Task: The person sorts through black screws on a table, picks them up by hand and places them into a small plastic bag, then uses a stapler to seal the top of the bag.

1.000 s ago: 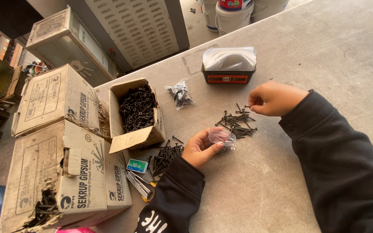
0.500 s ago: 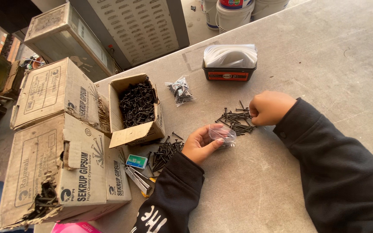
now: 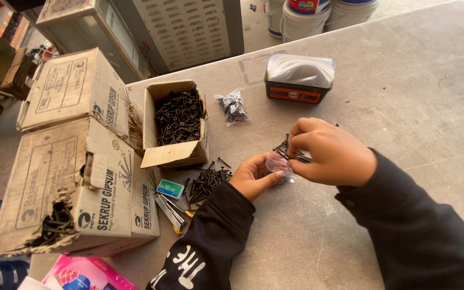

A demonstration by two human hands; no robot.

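Note:
My left hand (image 3: 252, 176) holds a small clear plastic bag (image 3: 279, 165) pinched between thumb and fingers, just above the grey table (image 3: 404, 96). My right hand (image 3: 330, 152) is closed at the bag's mouth, its fingertips together, resting over a loose pile of black screws (image 3: 291, 149). Whether a screw is between those fingertips cannot be made out. Both arms wear black sleeves.
An open small carton full of black screws (image 3: 177, 119) stands left of my hands, with another screw pile (image 3: 208, 181) in front of it. A filled small bag (image 3: 232, 106), a black box with white bags (image 3: 299, 79), a stapler (image 3: 168, 207) and large torn cartons (image 3: 76, 161) lie around.
My right hand has moved left from the screw pile to the mouth of the bag in my left hand. The left hand has stayed in place.

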